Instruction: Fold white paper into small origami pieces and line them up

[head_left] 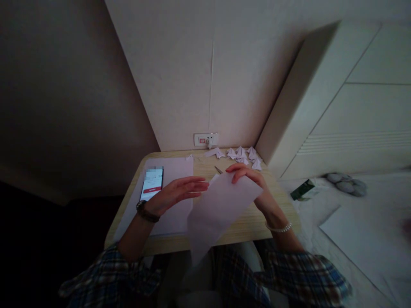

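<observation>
Head view: a white sheet (pixel 221 209) in one hand, above the near edge of a small wooden table (pixel 247 229).
The sheet could slip or crease, since only the right hand (pixel 252 174) visibly supports it; its lowest corner hangs past the near edge and could catch there and bend. A sweep of that hand might also scatter the folded paper pieces (pixel 240 152) grouped at the far right corner. The right hand is partly curled, grasping the sheet's upper part. The left hand (pixel 176 192) is released, fingers straight and together, beside the sheet; whether the fingertips touch it, one cannot tell. A phone (pixel 152 185) lies toward the left edge.
</observation>
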Demonstrator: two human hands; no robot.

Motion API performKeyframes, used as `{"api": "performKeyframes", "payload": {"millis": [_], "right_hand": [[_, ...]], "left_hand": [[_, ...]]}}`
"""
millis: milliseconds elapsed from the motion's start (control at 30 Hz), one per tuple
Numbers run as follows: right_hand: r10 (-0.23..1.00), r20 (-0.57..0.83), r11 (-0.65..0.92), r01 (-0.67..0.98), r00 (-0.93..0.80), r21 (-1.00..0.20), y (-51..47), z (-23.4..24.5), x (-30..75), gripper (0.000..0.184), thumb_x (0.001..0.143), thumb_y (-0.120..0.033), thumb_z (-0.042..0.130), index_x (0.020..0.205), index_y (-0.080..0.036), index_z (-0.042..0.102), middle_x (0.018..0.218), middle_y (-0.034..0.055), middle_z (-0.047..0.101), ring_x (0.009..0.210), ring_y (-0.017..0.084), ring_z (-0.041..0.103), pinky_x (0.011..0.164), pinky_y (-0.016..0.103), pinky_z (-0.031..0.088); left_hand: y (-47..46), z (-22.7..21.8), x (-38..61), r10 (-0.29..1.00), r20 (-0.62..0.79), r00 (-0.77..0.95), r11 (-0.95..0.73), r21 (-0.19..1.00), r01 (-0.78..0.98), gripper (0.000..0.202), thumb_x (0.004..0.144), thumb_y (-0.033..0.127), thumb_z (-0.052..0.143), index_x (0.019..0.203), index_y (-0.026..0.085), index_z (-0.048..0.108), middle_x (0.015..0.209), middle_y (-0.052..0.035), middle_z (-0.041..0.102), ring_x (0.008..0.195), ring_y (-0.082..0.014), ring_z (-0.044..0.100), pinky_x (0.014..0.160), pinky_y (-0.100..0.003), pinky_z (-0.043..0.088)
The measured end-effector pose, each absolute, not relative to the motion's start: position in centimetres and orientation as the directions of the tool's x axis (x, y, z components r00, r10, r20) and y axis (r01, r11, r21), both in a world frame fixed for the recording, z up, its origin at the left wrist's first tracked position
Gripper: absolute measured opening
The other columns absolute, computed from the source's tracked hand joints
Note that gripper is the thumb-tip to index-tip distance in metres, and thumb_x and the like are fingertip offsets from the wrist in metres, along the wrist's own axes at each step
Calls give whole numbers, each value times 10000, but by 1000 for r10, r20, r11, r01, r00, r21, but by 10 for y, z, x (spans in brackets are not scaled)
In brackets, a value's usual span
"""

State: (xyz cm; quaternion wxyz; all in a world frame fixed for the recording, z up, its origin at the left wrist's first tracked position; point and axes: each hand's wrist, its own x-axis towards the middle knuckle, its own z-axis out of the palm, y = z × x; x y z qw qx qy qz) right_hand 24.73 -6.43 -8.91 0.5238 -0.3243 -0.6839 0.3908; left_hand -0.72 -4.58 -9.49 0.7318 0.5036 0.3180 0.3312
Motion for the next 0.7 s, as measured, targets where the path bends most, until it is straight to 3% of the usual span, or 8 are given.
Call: {"api": "performKeyframes", "payload": {"millis": [67,167,300,367,433,500,633,700], "right_hand": [[836,464,500,61,-292,-864,-67,-86,248,88,794,-314,646,733,-250,648,1106,27,592,1034,228,553,869,367,458],[809,472,523,64,-351,-850,-67,-83,247,140,795,-375,651,733,-250,652,1170,31,591,1097,249,537,954,403,422],[808,478,517,27,-346,-855,-64,-85,238,141,755,-393,692,733,-254,683,1251,21,571,1218,261,485,1053,414,356],[841,458,478,-1,-288,-879,-65,-87,229,172,786,-374,661,933,-290,693,1332,11,530,1258,248,464,1077,424,338],[903,387,375,-98,-185,-922,-68,-88,221,346,845,-357,587,1189,-324,588,1395,11,493,1270,233,467,1062,432,367],[956,277,247,-242,-98,-938,-72,-90,215,409,897,-399,496,1297,-319,495,1382,25,522,1243,227,507,1029,427,413],[964,255,216,-324,-82,-921,-80,-93,212,559,875,-645,344,1216,-269,577,1287,49,610,1197,252,555,1001,429,455],[954,293,263,-293,-62,-919,-83,-93,215,568,854,-667,369,1197,-277,598,1285,38,610,1218,256,536,1001,420,462]], "left_hand": [[-47,-94,7,774,-145,616,277,953,-124,422,729,372,729,1088,156,676,1122,-129,703,1081,-246,622,959,-380,435],[-50,-92,23,784,-188,592,274,960,-57,449,644,395,781,1010,148,697,928,-86,746,872,-203,671,823,-329,485],[-54,-90,28,843,-173,510,240,968,-68,300,627,367,780,815,141,718,741,-27,720,664,-140,623,624,-233,449],[-57,-88,25,890,-138,435,196,976,-92,217,643,336,767,735,151,701,673,10,688,600,-104,572,557,-194,389],[-60,-86,22,933,-97,347,145,982,-117,170,677,317,741,716,163,682,644,36,657,566,-82,527,520,-180,342],[-63,-85,21,962,-53,268,93,986,-136,146,704,304,718,708,169,663,638,45,632,564,-79,505,512,-179,324],[-64,-82,27,987,24,162,3,987,-164,163,714,276,700,641,175,596,586,59,554,561,-84,467,501,-182,307],[-65,-80,32,990,50,135,-26,984,-176,189,720,269,693,620,182,557,561,71,507,539,-79,427,491,-182,293]]}}
